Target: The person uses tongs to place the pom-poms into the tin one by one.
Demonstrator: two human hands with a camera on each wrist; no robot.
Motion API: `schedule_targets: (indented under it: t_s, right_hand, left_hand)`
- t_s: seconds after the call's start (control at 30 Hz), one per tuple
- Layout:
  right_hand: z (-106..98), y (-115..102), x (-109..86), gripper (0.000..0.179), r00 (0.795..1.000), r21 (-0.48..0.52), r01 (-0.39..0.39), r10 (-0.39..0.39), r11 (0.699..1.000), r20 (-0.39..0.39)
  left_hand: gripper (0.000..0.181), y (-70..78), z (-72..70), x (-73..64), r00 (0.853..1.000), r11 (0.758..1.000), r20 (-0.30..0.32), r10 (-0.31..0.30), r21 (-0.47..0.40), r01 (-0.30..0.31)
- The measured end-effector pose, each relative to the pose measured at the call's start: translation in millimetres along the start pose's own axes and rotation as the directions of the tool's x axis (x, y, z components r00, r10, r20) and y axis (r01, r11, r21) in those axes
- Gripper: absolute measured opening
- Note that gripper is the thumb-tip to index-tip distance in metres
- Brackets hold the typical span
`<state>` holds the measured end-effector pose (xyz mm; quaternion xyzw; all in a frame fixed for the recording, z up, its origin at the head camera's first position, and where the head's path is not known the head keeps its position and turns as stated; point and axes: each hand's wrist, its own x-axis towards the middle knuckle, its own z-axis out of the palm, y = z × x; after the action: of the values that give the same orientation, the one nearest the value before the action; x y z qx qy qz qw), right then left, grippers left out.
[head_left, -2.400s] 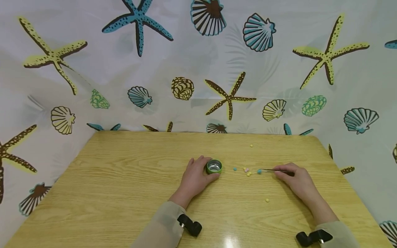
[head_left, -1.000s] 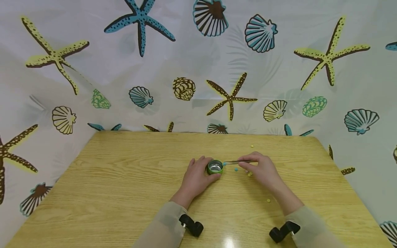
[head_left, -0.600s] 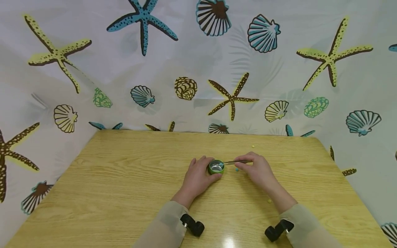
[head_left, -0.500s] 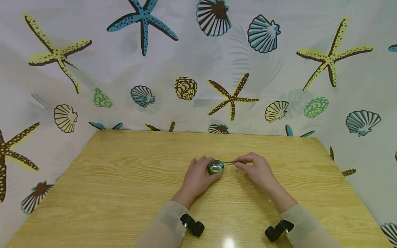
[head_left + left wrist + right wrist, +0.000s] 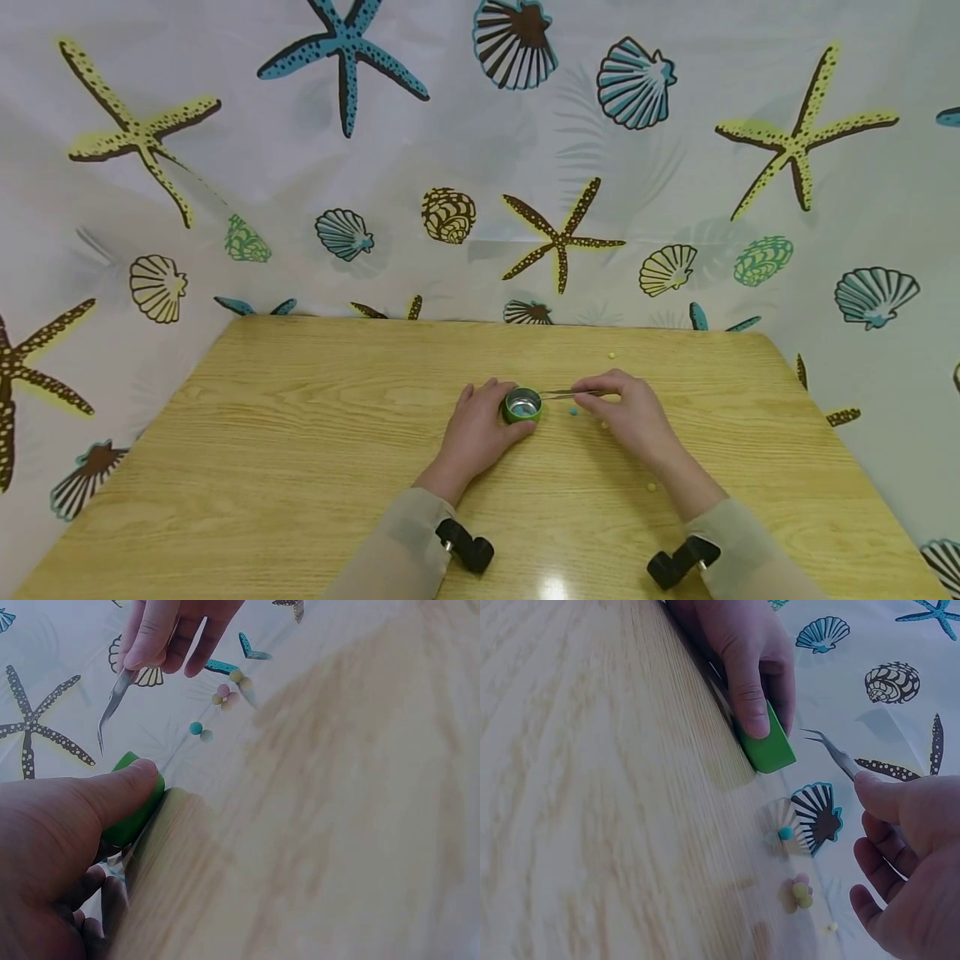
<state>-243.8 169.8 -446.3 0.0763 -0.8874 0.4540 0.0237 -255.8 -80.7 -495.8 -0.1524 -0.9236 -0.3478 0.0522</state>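
My left hand (image 5: 480, 429) grips a small round green tin (image 5: 522, 419) with a silvery inside, standing open side up on the table. A bit of blue shows at the bottom of the tin. My right hand (image 5: 630, 412) pinches a pair of bent-tip tweezers (image 5: 840, 757) between thumb and finger. The tweezers' tips are apart, with nothing between them, close to the tin's right rim. On the table right of the tin lies a blue bead (image 5: 573, 412). Pink and yellow beads (image 5: 802, 894) cluster beyond it, largely hidden under my right hand in the head view.
A single yellow bead (image 5: 652, 487) lies nearer the front, and another small yellow bead (image 5: 611, 356) sits toward the back edge. The wooden table (image 5: 315, 433) meets a hanging cloth (image 5: 390, 167) printed with shells and starfish behind and at both sides.
My right hand brought a blue bead leftward in the tweezers to the tin. The bead has left the tips, which have drawn slightly back to the right. My left hand stays on the tin.
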Motion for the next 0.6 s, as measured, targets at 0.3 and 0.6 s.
schedule_targets:
  t_s: [0.3, 0.6]
  right_hand:
    - [-21, 12, -14.1, 0.023, 1.000, 0.030, -0.023, 0.023, 0.999, 0.000]
    - [-47, 31, -30.2, 0.020, 1.000, 0.011, 0.009, -0.009, 1.000, -0.023]
  left_hand:
    - [0.061, 2.3, -1.1, -0.7, 1.000, 1.000, -0.003, -0.003, 0.001, 0.003]
    - [0.062, 2.7, -0.9, -0.2, 1.000, 1.000, -0.001, -0.003, 0.004, 0.003]
